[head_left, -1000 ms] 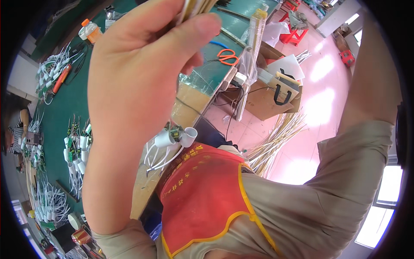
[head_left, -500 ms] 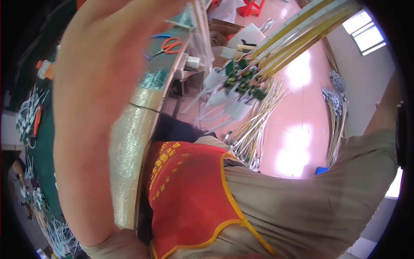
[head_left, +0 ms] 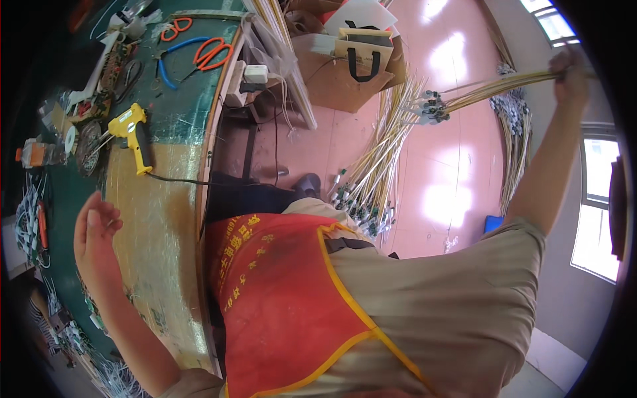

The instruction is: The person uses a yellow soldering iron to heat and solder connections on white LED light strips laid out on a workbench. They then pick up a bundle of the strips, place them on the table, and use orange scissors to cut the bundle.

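Head cam: the R hand [head_left: 568, 76] is way out at the R side, arm long, shut tight round a bunch of thin strips [head_left: 501, 86], yellow & white. It grips them near one end. The strips stick out to the L, over the pink floor [head_left: 464, 159], & the far end has white caps [head_left: 417, 109] w/ small green & dark bits.

The L hand [head_left: 99, 229] is up by the L side of the tan board [head_left: 162, 205], half open, fingers bent a bit, holding nothing.

On the green table [head_left: 179, 119], just past the tan board's far edge, are blue pliers [head_left: 166, 63] & orange scissors [head_left: 212, 54]. A yellow glue gun [head_left: 138, 139] lies nearer, w/ a black cord [head_left: 179, 180] going R. A bottle [head_left: 41, 154] w/ an orange cap is on its side, far L.

On the floor, btw the table & the wall, is a big strip pile [head_left: 381, 149]. More strips [head_left: 517, 156] stand by the wall. A paper bag [head_left: 358, 48] w/ black handles sits by a brown box [head_left: 338, 89].
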Demonstrator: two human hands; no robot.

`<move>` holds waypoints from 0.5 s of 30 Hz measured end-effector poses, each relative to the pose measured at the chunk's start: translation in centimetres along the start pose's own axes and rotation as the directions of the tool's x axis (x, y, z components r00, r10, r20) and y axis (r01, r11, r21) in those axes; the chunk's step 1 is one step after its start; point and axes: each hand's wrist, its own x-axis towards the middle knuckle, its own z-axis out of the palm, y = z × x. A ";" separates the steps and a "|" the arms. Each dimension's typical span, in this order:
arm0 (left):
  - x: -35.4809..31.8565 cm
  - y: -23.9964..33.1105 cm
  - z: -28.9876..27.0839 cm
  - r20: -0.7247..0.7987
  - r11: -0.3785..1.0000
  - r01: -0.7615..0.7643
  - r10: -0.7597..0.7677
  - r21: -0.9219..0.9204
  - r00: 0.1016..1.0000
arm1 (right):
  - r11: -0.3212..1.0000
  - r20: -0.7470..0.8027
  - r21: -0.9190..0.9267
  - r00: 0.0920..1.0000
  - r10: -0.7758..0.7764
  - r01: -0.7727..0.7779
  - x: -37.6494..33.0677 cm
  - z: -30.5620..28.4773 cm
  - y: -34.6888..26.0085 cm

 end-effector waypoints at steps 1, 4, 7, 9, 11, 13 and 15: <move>0.2 -0.8 -0.4 -0.003 1.000 0.018 -0.018 -0.001 1.000 | 1.000 0.001 -0.003 1.000 0.017 -0.017 -2.2 -0.5 2.5; 0.6 -2.1 -0.6 -0.022 0.998 0.066 -0.066 0.001 0.998 | 0.989 -0.048 -0.065 0.990 0.129 -0.132 -7.5 -2.4 9.1; 0.7 -2.2 -0.8 -0.033 0.997 0.080 -0.080 -0.001 0.996 | 0.965 -0.013 -0.089 0.969 0.246 -0.247 -11.0 -4.8 14.0; 1.0 -2.3 -1.3 0.003 0.998 0.065 -0.065 -0.022 0.998 | 0.940 0.004 -0.145 0.950 0.312 -0.308 -12.6 -5.7 15.4; 1.1 -2.2 -1.4 0.033 0.998 0.057 -0.055 -0.035 0.998 | 0.896 0.054 -0.186 0.907 0.418 -0.402 -13.4 -6.5 16.1; 1.0 -2.1 -1.3 0.051 0.998 0.053 -0.051 -0.035 0.997 | 0.835 0.073 -0.233 0.847 0.526 -0.498 -13.7 -7.1 16.5; 0.6 -2.1 -1.1 0.055 0.998 0.053 -0.052 -0.021 0.997 | 0.754 0.062 -0.282 0.773 0.632 -0.593 -13.6 -7.8 16.9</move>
